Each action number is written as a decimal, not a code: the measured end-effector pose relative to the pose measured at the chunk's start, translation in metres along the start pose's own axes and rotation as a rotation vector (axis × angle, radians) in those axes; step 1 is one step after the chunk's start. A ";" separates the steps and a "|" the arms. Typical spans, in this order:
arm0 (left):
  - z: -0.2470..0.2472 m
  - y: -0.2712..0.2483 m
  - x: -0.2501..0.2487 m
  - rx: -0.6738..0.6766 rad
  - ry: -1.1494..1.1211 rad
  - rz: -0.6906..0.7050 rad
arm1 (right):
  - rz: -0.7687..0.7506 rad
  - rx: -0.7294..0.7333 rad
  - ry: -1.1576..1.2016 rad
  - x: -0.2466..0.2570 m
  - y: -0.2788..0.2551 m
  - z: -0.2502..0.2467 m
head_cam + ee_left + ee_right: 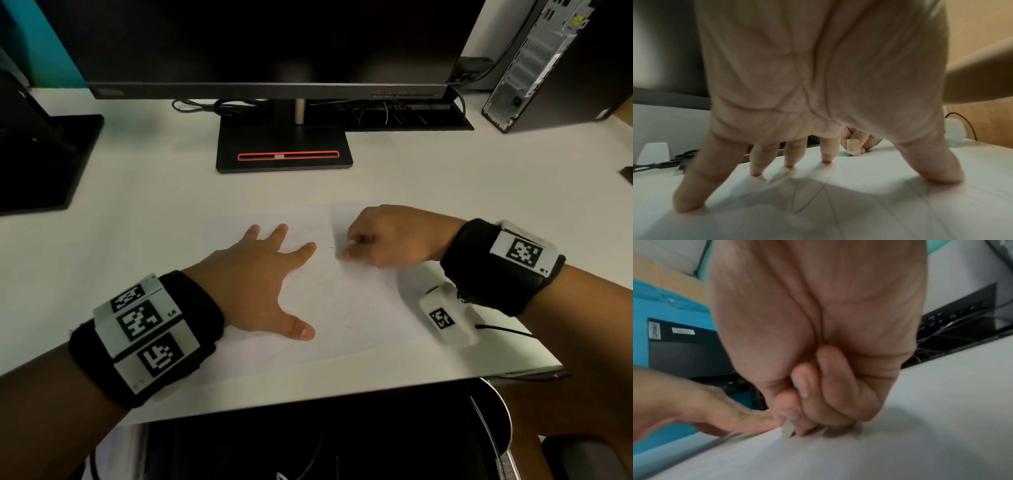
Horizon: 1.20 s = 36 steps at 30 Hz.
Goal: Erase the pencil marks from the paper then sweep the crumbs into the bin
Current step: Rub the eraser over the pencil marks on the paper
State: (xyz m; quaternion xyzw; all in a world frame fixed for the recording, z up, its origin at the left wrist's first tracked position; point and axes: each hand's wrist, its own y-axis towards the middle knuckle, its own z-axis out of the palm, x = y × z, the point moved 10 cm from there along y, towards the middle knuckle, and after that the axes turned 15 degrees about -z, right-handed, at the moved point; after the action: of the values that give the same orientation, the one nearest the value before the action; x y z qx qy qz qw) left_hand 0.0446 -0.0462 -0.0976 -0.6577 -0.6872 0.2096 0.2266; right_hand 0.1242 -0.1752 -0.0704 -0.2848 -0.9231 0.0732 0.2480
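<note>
A white sheet of paper (359, 308) with faint pencil lines (813, 194) lies on the white desk. My left hand (260, 270) lies spread on the paper, fingertips (756, 172) and thumb pressing it flat. My right hand (383, 240) is curled just to the right of the left index finger and pinches a small white eraser (787, 430), whose tip touches the paper. The eraser (853, 151) also shows between the fingers in the left wrist view. In the head view the eraser is mostly hidden by the fingers. No crumbs can be made out.
A monitor stand (284, 150) sits behind the paper, another black base (44, 157) at the left, a computer tower (548, 61) at the back right. A white marker block with a cable (448, 318) rests by my right wrist. A bin (445, 435) sits under the desk edge.
</note>
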 end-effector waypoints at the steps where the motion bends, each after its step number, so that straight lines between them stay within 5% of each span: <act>1: 0.000 0.001 0.000 -0.002 -0.006 0.001 | -0.008 -0.009 -0.008 0.002 0.000 0.000; 13: 0.002 0.004 0.001 0.003 -0.020 0.003 | -0.111 0.101 0.001 0.031 -0.010 0.028; 17: 0.001 0.002 0.001 0.003 -0.019 0.004 | -0.024 0.045 -0.001 0.011 -0.011 0.011; 36: 0.003 0.002 0.001 0.017 -0.016 -0.002 | -0.118 0.050 0.007 0.033 -0.032 0.033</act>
State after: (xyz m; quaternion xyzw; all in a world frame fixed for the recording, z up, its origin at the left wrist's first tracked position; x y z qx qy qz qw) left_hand 0.0446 -0.0448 -0.1013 -0.6535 -0.6876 0.2204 0.2270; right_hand 0.0683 -0.1830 -0.0759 -0.2239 -0.9352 0.0806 0.2624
